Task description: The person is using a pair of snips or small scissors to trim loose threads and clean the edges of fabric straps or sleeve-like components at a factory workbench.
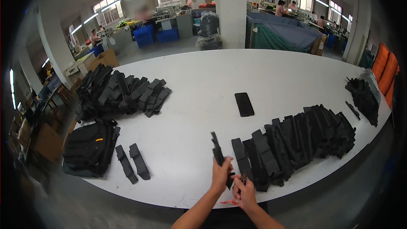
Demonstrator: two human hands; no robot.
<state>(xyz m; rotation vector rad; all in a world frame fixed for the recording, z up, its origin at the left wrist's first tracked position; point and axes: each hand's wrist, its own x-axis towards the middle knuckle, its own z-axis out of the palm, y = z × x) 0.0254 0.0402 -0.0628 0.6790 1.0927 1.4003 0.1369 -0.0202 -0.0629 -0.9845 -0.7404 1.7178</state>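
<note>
My left hand (221, 174) is closed around a black fabric strap piece (217, 150), which stands nearly upright with its upper end above my fingers. Close beside it, my right hand (244, 191) is closed on a small dark tool (243, 179) that looks like thread snips, near the strap's lower end. An orange-red cord (229, 202) hangs by that hand. Just to the right lies a long overlapping row of similar black strap pieces (292, 144). Two more single strap pieces (139, 161) lie apart at the left, near the table's front edge.
The white table (190, 80) carries a black phone (244, 104) in its middle. A heap of black straps (123, 91) and a black backpack (91, 148) are at the left. Another dark bundle (363, 99) lies far right, by orange rolls (383, 68). People work in the background.
</note>
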